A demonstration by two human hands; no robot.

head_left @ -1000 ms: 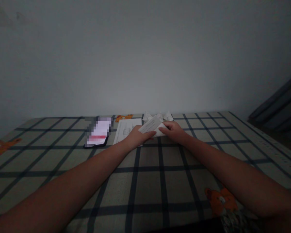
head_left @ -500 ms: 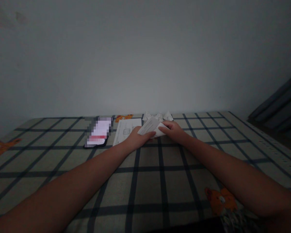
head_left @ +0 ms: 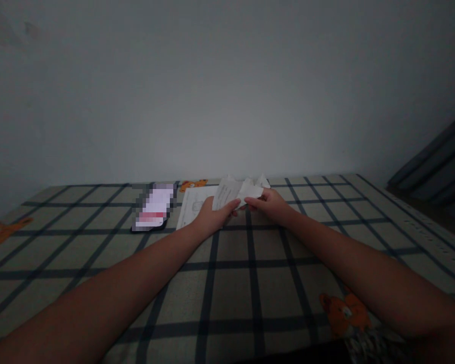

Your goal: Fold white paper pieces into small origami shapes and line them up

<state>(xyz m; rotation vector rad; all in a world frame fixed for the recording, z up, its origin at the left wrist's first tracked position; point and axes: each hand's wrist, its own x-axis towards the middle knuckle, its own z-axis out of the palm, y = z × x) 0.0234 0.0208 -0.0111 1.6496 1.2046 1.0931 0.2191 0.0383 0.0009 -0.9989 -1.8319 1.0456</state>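
Note:
Between my two hands is a folded sheet of printed paper (head_left: 227,194), white with faint lines of text, held just above the checked cloth. My left hand (head_left: 216,213) pinches its left lower side, thumb on top. On the right, my right hand (head_left: 267,202) grips the paper's right corner between thumb and fingers. Flat on the cloth beside my left hand lies another printed sheet (head_left: 189,207), partly covered by that hand. Behind the held paper stand several folded white paper pieces (head_left: 263,180), mostly hidden by it.
A phone (head_left: 155,207) with a lit, blurred screen lies left of the flat sheet. Checked cloth (head_left: 231,298) with orange animal patches covers the surface, which ends at a grey wall (head_left: 227,91). Dark folded fabric (head_left: 436,156) is at the far right.
The held paper has turned in my hands, so its left part stands more upright and its right flap lies higher. My fingertips have shifted slightly along its lower edge.

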